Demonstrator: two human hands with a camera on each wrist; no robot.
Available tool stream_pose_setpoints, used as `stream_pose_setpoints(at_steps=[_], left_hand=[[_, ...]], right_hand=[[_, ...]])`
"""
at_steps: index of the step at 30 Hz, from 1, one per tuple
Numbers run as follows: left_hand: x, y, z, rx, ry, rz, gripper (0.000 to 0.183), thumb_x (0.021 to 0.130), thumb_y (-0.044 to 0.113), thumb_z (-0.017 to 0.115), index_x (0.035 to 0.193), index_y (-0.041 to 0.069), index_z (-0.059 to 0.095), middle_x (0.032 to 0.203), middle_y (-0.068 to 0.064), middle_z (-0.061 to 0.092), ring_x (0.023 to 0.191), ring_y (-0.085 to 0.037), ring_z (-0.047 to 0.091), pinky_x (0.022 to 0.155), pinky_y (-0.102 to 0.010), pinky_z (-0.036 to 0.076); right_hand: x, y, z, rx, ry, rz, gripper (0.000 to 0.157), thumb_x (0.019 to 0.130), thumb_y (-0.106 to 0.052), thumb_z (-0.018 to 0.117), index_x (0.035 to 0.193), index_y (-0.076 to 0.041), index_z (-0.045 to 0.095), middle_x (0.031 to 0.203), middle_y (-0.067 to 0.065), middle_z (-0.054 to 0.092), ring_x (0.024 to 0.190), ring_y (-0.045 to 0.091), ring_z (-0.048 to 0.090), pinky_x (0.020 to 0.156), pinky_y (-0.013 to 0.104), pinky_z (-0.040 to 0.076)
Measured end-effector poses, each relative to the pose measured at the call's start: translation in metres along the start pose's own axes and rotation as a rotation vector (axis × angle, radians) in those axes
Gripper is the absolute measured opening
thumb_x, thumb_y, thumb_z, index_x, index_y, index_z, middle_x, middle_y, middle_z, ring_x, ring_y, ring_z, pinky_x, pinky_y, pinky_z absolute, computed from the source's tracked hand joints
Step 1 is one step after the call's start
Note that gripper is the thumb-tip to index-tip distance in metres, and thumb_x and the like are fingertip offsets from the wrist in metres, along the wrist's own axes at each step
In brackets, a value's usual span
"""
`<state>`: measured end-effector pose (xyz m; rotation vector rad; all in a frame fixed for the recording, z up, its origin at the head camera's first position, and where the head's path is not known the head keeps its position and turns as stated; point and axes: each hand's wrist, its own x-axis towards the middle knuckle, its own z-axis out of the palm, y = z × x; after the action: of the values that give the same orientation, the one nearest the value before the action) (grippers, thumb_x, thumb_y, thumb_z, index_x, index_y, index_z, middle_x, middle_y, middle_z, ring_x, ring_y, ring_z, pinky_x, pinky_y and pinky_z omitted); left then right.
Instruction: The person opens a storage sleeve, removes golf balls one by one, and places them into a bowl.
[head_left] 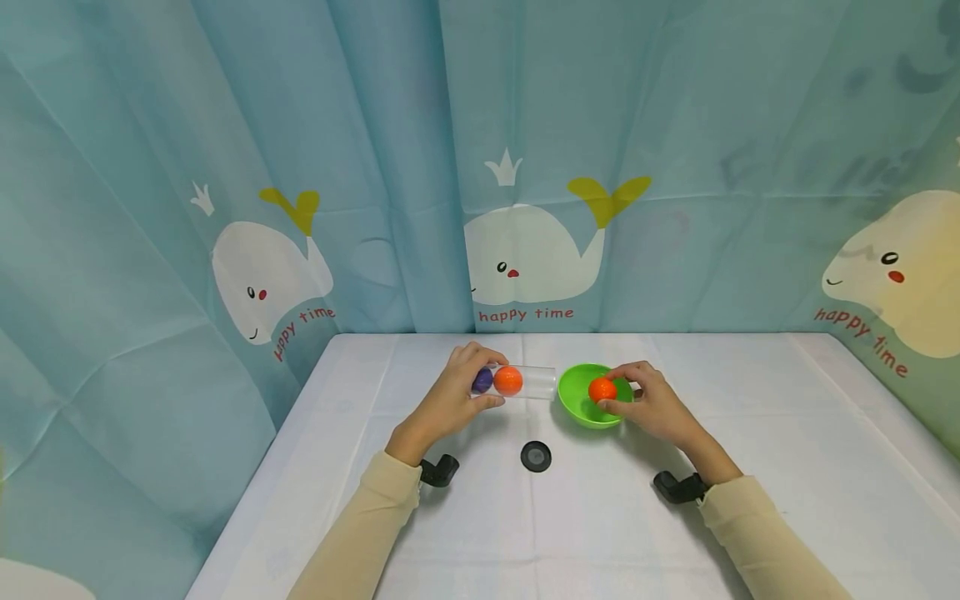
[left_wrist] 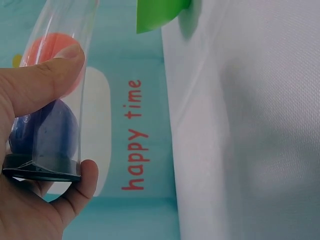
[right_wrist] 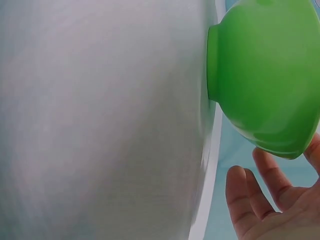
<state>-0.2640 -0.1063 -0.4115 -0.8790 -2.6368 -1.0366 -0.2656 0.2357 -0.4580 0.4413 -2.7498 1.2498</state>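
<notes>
My left hand [head_left: 459, 392] grips a clear plastic tube [head_left: 540, 382] that lies roughly level, its far end toward the bowl. Inside it sit a dark purple ball [head_left: 482, 381] and an orange ball [head_left: 507, 381]. The left wrist view shows a black cap [left_wrist: 45, 169] on the tube's end by the palm, with the thumb across the tube's side. Over the green bowl [head_left: 581, 415], my right hand [head_left: 651, 407] pinches another orange ball [head_left: 602, 390] between thumb and fingers. That ball is hidden in the right wrist view behind the bowl's wall.
A round black lid [head_left: 536, 457] lies on the white-covered table [head_left: 480, 533], nearer to me than the tube and bowl. A blue curtain [head_left: 405, 167] with printed whales hangs behind the table and along its left side. Each wrist wears a black camera mount [head_left: 439, 471].
</notes>
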Motion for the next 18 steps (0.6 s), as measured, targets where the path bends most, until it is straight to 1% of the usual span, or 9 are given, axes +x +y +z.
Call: stream_pose_setpoints(at_steps=[3,7,12,14,18], left_hand=[[0.0001,0.0003,0.0002,-0.002,-0.007,-0.009,0.046,0.084,0.012,0.084,0.124,0.015,0.061,0.119,-0.004,0.058,0.109,-0.024,0.045,0.094,-0.039,0.046],[0.0003,0.0007,0.0003,0.002,-0.003,-0.004,0.046,0.084,0.013,0.085,0.123,0.014,0.062,0.118,-0.004,0.058,0.109,-0.023,0.045,0.093,-0.039,0.046],[0.0006,0.001,0.0007,0.01,-0.001,-0.001,0.046,0.084,0.013,0.085,0.123,0.014,0.061,0.117,-0.004,0.058,0.109,-0.024,0.045,0.094,-0.04,0.046],[0.0003,0.0014,0.0004,0.008,-0.007,-0.009,0.046,0.084,0.014,0.084,0.124,0.014,0.061,0.118,-0.004,0.058,0.11,-0.024,0.045,0.095,-0.04,0.046],[-0.0002,0.0023,-0.0006,0.002,-0.014,-0.018,0.046,0.084,0.013,0.084,0.124,0.015,0.061,0.118,-0.004,0.058,0.11,-0.024,0.045,0.095,-0.04,0.046]], right_hand=[[-0.0006,-0.0003,0.0009,-0.006,0.002,0.002,0.037,0.087,-0.022,0.082,0.116,-0.004,0.068,0.125,0.022,0.056,0.119,0.038,0.048,0.09,0.042,0.051],[-0.0009,-0.0019,0.0005,-0.018,-0.007,0.003,0.036,0.088,-0.023,0.081,0.116,-0.004,0.068,0.128,0.023,0.056,0.12,0.039,0.047,0.09,0.042,0.052],[-0.0013,-0.0051,-0.0027,0.038,-0.025,0.041,0.03,0.094,-0.027,0.075,0.116,-0.007,0.067,0.133,0.02,0.054,0.126,0.037,0.046,0.097,0.047,0.048],[-0.001,-0.0061,-0.0042,0.058,-0.02,0.056,0.029,0.095,-0.027,0.073,0.116,-0.008,0.067,0.134,0.018,0.054,0.128,0.035,0.046,0.099,0.048,0.047],[-0.0007,-0.0072,-0.0071,0.057,0.002,0.057,0.028,0.096,-0.027,0.072,0.117,-0.008,0.067,0.134,0.017,0.055,0.128,0.034,0.044,0.099,0.047,0.047]])
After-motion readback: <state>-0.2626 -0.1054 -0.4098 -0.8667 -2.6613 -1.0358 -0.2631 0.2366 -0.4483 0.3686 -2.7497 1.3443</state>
